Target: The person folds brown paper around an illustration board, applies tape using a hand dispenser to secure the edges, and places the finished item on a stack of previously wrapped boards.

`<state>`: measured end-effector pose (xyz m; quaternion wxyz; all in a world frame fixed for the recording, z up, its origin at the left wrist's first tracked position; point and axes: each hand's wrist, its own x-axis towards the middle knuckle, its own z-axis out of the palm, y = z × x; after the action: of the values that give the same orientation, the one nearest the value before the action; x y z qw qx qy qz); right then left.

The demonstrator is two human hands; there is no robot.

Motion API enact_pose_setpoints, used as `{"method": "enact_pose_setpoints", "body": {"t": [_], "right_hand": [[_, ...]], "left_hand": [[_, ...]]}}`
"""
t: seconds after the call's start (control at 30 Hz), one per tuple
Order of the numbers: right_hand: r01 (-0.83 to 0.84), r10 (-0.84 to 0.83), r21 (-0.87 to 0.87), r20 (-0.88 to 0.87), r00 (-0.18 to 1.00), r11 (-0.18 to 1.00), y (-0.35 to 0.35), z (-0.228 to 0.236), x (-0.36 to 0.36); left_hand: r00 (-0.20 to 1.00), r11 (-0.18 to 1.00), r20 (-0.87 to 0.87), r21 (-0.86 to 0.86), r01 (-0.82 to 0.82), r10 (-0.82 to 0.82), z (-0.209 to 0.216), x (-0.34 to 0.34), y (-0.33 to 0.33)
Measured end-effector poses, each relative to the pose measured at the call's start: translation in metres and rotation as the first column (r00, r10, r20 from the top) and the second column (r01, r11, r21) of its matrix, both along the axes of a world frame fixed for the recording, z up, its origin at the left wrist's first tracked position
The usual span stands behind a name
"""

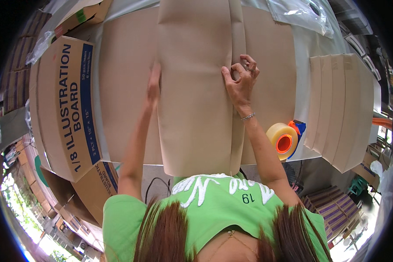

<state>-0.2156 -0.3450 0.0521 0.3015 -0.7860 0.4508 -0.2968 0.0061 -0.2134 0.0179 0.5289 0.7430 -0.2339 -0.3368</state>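
A long sheet of brown kraft paper (195,100) lies folded lengthwise in front of me, its near end reaching past the table edge to my shirt. Along its left edge rests my left hand (153,85), fingers stretched out and slightly blurred, partly tucked behind the fold. My right hand (242,81) is at the right-hand fold, thumb and forefinger curled together over the paper's edge, the other fingers bent. Beneath the folded paper spreads a wider flat brown sheet (129,83), showing on both sides.
A tape dispenser (284,140) with a roll of clear tape sits right of my forearm. Brown cartons stand at left (63,105) and a stack of folded cardboard (336,105) at right. Clear plastic (301,17) lies at the far right. Bundled cardboard (334,209) is on the floor.
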Motion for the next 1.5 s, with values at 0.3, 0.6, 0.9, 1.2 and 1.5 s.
{"method": "enact_pose_setpoints", "body": {"t": [0.3,0.6,0.9,1.2,1.5], "right_hand": [[-0.051,0.051,-0.12,-0.003,0.999,0.992,-0.003,-0.001,0.005],[-0.041,0.039,-0.132,-0.014,0.999,0.99,-0.002,-0.005,0.002],[-0.041,0.039,-0.102,-0.023,0.999,0.994,0.001,-0.001,0.001],[-0.036,0.033,-0.091,-0.035,0.999,0.995,-0.004,-0.004,-0.004],[-0.027,0.031,-0.119,0.031,0.999,0.992,-0.006,-0.017,-0.004]], "left_hand": [[0.999,0.997,-0.032,-0.076,0.034,-0.037,0.006,0.098,-0.103],[0.985,0.996,-0.157,-0.06,0.061,-0.069,0.001,-0.115,0.16],[0.943,0.938,0.117,-0.117,0.326,-0.313,-0.046,-0.013,0.066],[0.978,0.981,0.084,0.017,0.192,-0.193,-0.002,0.009,-0.009],[0.937,0.972,0.308,0.21,0.102,-0.164,0.008,-0.141,0.197]]}}
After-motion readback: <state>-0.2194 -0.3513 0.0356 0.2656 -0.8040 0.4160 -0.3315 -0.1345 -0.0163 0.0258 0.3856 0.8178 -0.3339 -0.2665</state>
